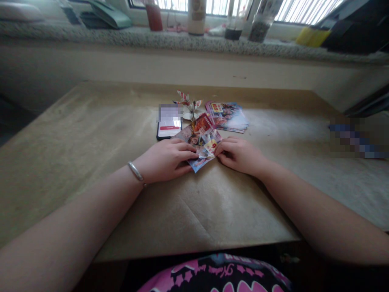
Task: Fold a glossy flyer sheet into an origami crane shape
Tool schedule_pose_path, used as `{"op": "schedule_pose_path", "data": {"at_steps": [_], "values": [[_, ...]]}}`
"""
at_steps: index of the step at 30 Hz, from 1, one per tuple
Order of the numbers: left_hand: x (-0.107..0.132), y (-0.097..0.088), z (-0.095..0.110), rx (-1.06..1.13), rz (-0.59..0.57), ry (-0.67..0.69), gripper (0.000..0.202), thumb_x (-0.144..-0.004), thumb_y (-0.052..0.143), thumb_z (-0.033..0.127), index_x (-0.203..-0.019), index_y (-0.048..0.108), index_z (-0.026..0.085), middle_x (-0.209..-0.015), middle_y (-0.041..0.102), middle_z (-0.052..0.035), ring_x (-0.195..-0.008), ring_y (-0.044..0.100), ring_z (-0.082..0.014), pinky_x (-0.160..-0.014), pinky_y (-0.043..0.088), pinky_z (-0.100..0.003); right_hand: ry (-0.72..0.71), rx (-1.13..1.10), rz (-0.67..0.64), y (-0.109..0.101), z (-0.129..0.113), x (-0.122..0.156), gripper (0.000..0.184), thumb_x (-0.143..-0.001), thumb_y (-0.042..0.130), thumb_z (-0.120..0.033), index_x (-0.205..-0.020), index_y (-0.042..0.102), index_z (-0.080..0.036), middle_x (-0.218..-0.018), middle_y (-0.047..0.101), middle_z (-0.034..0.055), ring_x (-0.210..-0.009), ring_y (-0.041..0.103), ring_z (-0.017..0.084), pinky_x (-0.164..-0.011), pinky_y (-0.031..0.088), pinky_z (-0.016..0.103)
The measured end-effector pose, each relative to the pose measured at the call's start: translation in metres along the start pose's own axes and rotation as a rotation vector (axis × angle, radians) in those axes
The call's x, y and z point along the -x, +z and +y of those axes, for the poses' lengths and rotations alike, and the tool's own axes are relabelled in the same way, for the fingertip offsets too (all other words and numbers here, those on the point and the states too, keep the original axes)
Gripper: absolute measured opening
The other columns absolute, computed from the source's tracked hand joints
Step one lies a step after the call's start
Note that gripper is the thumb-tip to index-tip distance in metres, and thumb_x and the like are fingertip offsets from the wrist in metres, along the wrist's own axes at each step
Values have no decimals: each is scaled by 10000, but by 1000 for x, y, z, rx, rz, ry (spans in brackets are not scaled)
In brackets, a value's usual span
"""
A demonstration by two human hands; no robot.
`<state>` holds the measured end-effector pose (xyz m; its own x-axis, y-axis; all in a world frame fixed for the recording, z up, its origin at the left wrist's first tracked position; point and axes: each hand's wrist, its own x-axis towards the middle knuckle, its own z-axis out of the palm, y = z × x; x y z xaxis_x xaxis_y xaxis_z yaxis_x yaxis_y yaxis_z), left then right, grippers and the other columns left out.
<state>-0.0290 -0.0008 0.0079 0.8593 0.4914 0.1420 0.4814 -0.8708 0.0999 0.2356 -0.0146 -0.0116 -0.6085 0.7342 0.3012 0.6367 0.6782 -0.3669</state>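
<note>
A colourful printed paper sheet (201, 142), partly folded, lies on the brown paper-covered table (91, 134) in front of me. My left hand (165, 159), with a silver bangle on its wrist, presses its fingers on the sheet's left side. My right hand (240, 155) pinches the sheet's right edge with curled fingers. Just behind the sheet stands a small folded paper flower (190, 106). A stack of similar printed sheets (229, 117) lies to the flower's right. A phone (169, 123) with a lit screen lies to its left.
A granite window ledge (182, 39) runs along the back, holding jars, a bottle and a teal folder (109, 16). A blurred blue object (358, 138) lies at the table's right edge. The table's near edge sits just above my lap.
</note>
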Motion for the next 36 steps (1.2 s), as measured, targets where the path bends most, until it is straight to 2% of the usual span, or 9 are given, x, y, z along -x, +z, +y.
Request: {"op": "schedule_pose_path", "data": {"at_steps": [5,11,14,18,21,27,31,34,36], "values": [[0,-1,1,-7,-7,-9,353,-916,553,411,-1199,674,239,-1245,664,-61,-1123,607,-245,-993,490,-402,40,-47,22,3,-2,0,108,-796,531,-128,-782,609,-201,-873,683,69,-841,621,187,-801,486,311],[1,-3,1,-77,2,18,433,-857,636,502,-1175,679,210,-1195,682,-77,-1075,624,-254,-932,514,-382,19,-43,62,8,0,-2,128,-832,510,-130,-834,619,-196,-881,694,73,-853,624,193,-812,493,331],[1,-2,2,-94,50,67,380,-905,566,498,-1095,706,200,-1119,707,-69,-1002,647,-232,-869,522,-348,-45,-81,63,10,1,-2,121,-818,526,-116,-813,613,-201,-888,699,72,-863,631,191,-819,497,334],[0,0,8,-79,139,63,373,-985,405,378,-938,727,194,-927,732,-42,-841,666,-177,-735,500,-283,-83,-111,53,9,1,-2,138,-779,538,-83,-785,606,-204,-864,699,63,-867,635,195,-843,496,353],[-2,3,10,-27,167,-24,410,-973,382,336,-763,695,175,-800,709,-37,-739,642,-151,-683,467,-257,-107,-96,29,8,0,-2,160,-776,527,-67,-788,604,-206,-882,699,59,-885,634,193,-859,491,354],[-6,8,11,189,175,-297,279,-872,467,349,-827,669,162,-752,665,-24,-662,561,-126,-604,395,-226,-89,-34,7,6,-3,-2,151,-802,516,-85,-813,618,-196,-908,697,76,-904,626,199,-834,491,338],[-10,7,13,376,109,-476,247,-816,487,358,-695,591,170,-606,543,20,-562,463,-104,-525,313,-215,-28,-26,44,6,-2,-2,142,-821,515,-118,-837,639,-185,-888,692,82,-861,624,194,-794,487,318],[-12,5,14,387,93,-594,231,-777,495,353,-625,497,179,-581,491,24,-546,436,-111,-504,281,-229,32,4,86,6,-1,-2,129,-830,527,-145,-827,651,-183,-824,684,67,-777,610,178,-724,471,291],[-13,3,15,357,96,-605,215,-786,470,336,-645,507,179,-620,523,9,-578,462,-124,-522,294,-239,58,10,98,7,-1,-2,127,-831,534,-150,-821,657,-183,-799,680,55,-744,599,167,-699,458,278]]}}
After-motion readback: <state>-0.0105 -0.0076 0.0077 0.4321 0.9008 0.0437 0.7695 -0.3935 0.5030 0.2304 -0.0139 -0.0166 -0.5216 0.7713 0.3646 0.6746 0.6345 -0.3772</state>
